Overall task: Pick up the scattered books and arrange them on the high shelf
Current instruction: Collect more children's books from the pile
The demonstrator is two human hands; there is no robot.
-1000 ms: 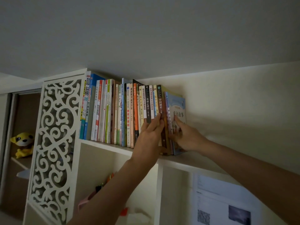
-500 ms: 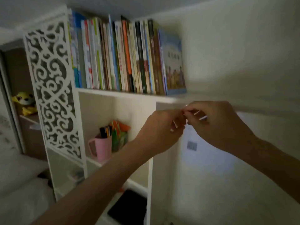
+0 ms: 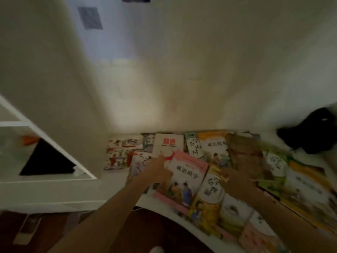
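Observation:
Several scattered books lie overlapping on a white desk (image 3: 155, 205), and the whole view is blurred. My left hand (image 3: 156, 170) reaches to the left edge of a pink-covered book (image 3: 187, 172), fingers stretched out and touching it. Behind that lies a white book with red characters (image 3: 168, 144). My right hand (image 3: 235, 183) rests over a yellow book (image 3: 209, 196), fingers pointing left, holding nothing that I can see. A brown book (image 3: 244, 154) lies beyond it. The high shelf is out of view.
The white shelf unit's side panel (image 3: 54, 99) stands at the left, with a black item (image 3: 47, 161) in its lower cubby. A black object (image 3: 310, 132) sits at the desk's far right by the wall. Dark floor shows below.
My view has swung from the high shelf down to the desk. Both hands have dropped from below the shelf edge to the scattered books.

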